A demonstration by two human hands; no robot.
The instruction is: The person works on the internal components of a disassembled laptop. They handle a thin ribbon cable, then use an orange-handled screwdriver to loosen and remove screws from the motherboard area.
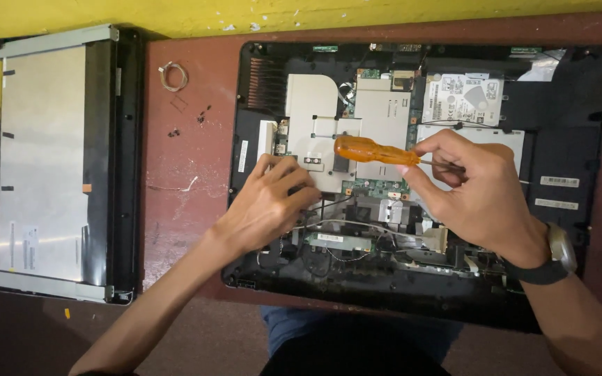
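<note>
Where the red-brown table (pixel 189 209) meets the yellow wall, a flat display panel (pixel 43 163) lies at the far left in its black frame, silver back up. Just right of it, on bare table, sit a small coil of wire (pixel 173 75) and a few loose dark screws (pixel 203 115) (too small to count surely).

Next comes the opened computer chassis (pixel 593 104), a shallow black shell that acts as a tray: it holds metal shield plates (pixel 311 104), a green circuit board (pixel 374 188), a hard drive (pixel 462 96) at the upper right, and a tangle of thin cables (pixel 343 226) along the near edge.

The left hand (pixel 269 205) rests inside the shell, fingers curled down onto the board area beside the shields; whether it pinches anything I cannot tell.

The right hand (pixel 475 184), with a wristwatch (pixel 559 254), is closed around the shaft end of an orange-handled screwdriver (pixel 367 150), which lies level above the shields, handle pointing left. The screwdriver looks light and stiff, its smooth plastic handle the natural place to grasp. The board and cables look fragile, best touched at edges and connectors.
</note>
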